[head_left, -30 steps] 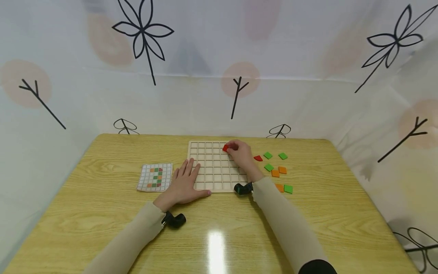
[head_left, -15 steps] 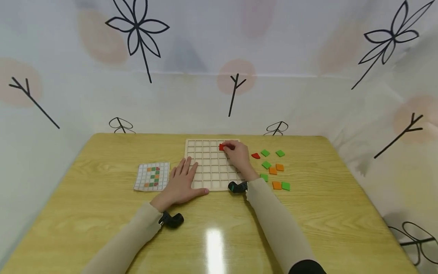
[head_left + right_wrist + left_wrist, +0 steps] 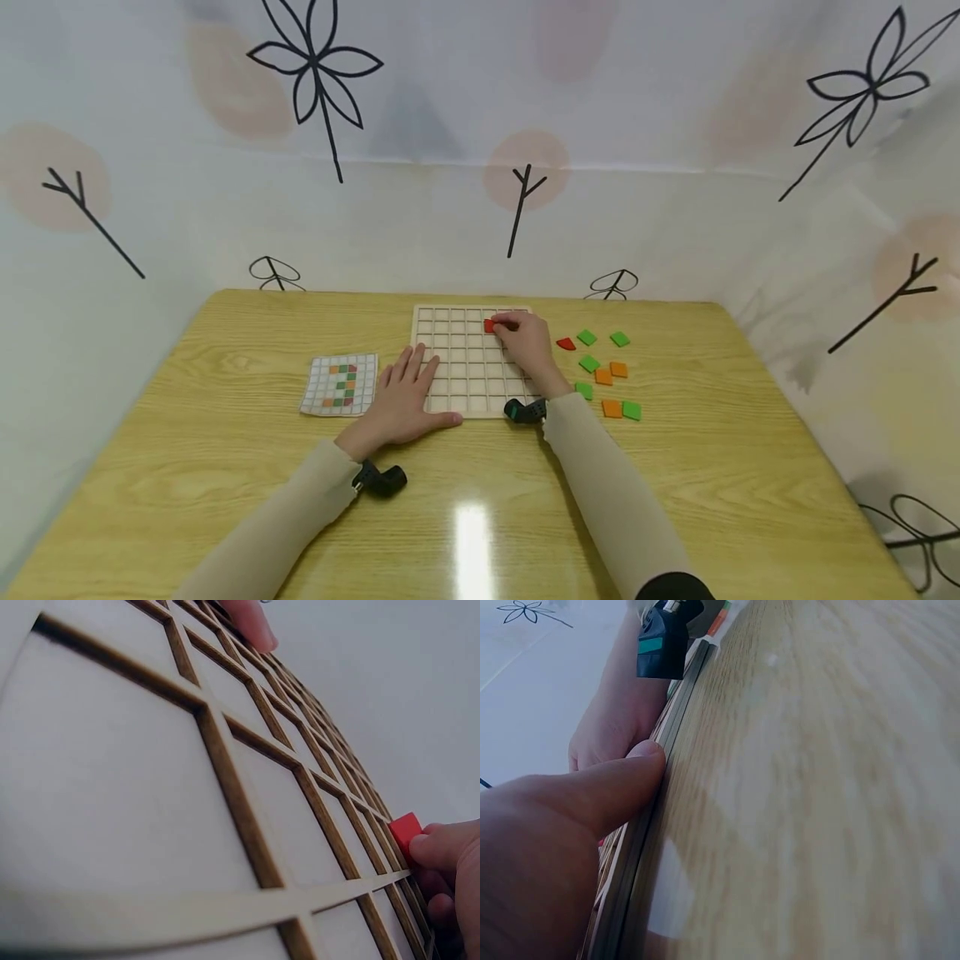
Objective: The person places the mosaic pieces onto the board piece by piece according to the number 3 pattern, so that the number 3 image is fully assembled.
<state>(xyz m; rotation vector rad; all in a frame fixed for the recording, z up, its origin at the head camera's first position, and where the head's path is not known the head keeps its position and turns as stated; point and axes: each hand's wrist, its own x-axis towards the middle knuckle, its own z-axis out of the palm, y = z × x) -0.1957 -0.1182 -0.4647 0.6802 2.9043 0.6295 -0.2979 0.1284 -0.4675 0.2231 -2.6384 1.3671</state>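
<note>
Left of the wooden grid board lies a small pattern card with orange, green and red squares. The left hand rests flat on the board's near left corner, fingers straight and spread, thumb along the near edge, holding nothing. On the board's far rows, toward its right side, the right hand pinches a red tile between curled fingertips, the tile sitting at a cell there. Right of the board, loose tiles lie on the wooden table: a red piece nearest, then green tiles and orange tiles.
</note>
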